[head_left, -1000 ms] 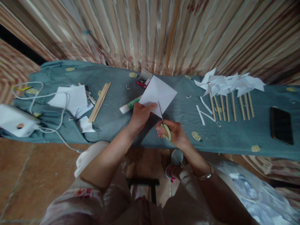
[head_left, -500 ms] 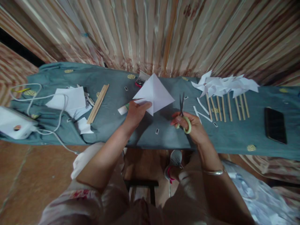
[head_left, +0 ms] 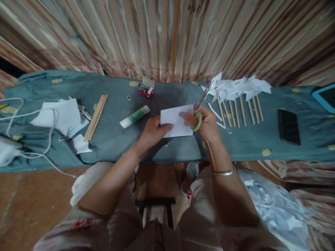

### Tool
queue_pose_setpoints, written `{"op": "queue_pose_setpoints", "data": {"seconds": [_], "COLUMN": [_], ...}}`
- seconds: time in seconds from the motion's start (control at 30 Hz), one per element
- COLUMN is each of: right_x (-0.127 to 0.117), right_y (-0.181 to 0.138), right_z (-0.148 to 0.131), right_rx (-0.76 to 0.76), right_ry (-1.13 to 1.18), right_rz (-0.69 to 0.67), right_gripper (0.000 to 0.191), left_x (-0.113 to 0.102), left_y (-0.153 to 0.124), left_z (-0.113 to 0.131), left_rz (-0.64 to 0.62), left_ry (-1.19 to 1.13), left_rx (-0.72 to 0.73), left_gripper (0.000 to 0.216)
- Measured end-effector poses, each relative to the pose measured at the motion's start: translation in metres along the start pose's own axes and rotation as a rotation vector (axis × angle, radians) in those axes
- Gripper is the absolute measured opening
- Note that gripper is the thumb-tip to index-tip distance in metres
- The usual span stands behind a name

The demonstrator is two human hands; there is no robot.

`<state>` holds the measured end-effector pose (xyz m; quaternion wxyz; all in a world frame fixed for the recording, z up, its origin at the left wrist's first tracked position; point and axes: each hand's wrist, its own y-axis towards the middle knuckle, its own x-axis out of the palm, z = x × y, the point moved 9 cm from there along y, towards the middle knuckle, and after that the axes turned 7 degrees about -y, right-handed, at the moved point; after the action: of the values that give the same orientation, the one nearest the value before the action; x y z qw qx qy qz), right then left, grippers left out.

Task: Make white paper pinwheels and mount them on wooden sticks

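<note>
A white sheet of paper (head_left: 171, 118) is held up over the table's middle, its outline close to a rectangle. My left hand (head_left: 153, 131) grips its left edge with the thumb on top. Scissors (head_left: 197, 121) with pale green handles hang on the fingers of my right hand (head_left: 206, 123), blades pointing up and away. Fingers of that same hand also touch the sheet's right part. To the left of the sheet lies a glue stick (head_left: 134, 116), white and green. Behind it stands an open small red box (head_left: 146, 87) of shiny metal bits.
Paper pinwheels (head_left: 237, 89) on wooden sticks lie at the right, with thin paper strips beside them. Further right are a phone (head_left: 289, 126) and a blue-framed tablet (head_left: 326, 97). Wooden sticks (head_left: 96, 116), paper sheets (head_left: 60, 113) and white cables (head_left: 49, 139) occupy the left.
The paper has turned from a diamond to a near-rectangle and sits lower. My right hand, with the scissors, has come in to touch it. The view has shifted right.
</note>
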<state>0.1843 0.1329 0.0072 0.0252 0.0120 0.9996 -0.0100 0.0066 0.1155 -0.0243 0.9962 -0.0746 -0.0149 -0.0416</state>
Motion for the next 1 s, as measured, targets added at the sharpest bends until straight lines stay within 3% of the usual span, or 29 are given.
{"op": "queue_pose_setpoints", "data": {"seconds": [0.23,0.5,1.0], "right_x": [0.002,-0.007,-0.026], "right_y": [-0.005,-0.004,0.007], "right_z": [0.000,0.000,0.008], "right_rx": [0.010,0.018,0.004], "right_ry": [0.009,0.071,0.093], "right_rz": [0.105,0.166,0.254], "right_gripper": [0.040,0.039,0.036], "left_x": [-0.002,0.000,-0.009], "left_y": [0.000,0.000,-0.008], "left_z": [-0.011,-0.007,0.005], "left_rz": [0.060,0.031,0.083], "left_ry": [-0.226,-0.284,-0.163], "left_rx": [-0.033,0.010,-0.003], "left_gripper": [0.010,0.017,0.006]}}
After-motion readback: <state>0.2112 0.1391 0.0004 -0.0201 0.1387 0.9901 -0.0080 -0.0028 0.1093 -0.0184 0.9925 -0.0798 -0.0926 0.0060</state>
